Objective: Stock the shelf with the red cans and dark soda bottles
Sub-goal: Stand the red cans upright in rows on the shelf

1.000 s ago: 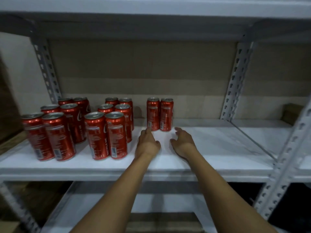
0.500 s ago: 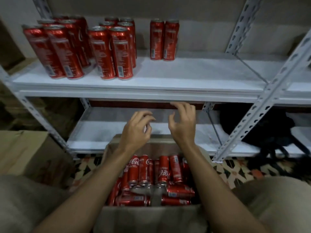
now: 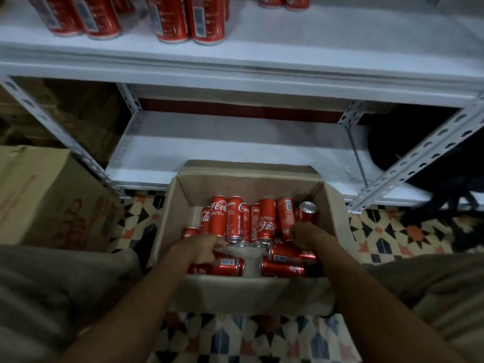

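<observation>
- So far, the upper shelf [image 3: 288, 56] across the top of the frame holds only part of its load: standing red cans [image 3: 183, 19] fill its left half, while its right half shows bare white board.
- Below it, the lower shelf [image 3: 235, 148] in the middle of the frame carries no cans or bottles that I can see.
- Next, the open cardboard box [image 3: 246, 179] at centre frame has many loose cans [image 3: 237, 221] in a jumble, some leaning on end and some lying flat, so plenty is left to move.
- Beside it, a closed carton [image 3: 44, 195] sits at the left edge; what it holds cannot be told.
- Dark soda bottles appear nowhere in view, so that half of the job looks unstarted.
- Lastly, the left hand [image 3: 201, 248] curls its fingers over a flat can [image 3: 227, 265] at the box's near side, and the right hand [image 3: 305, 233] is down among the cans at the right; whether either has a firm hold cannot be told.
</observation>
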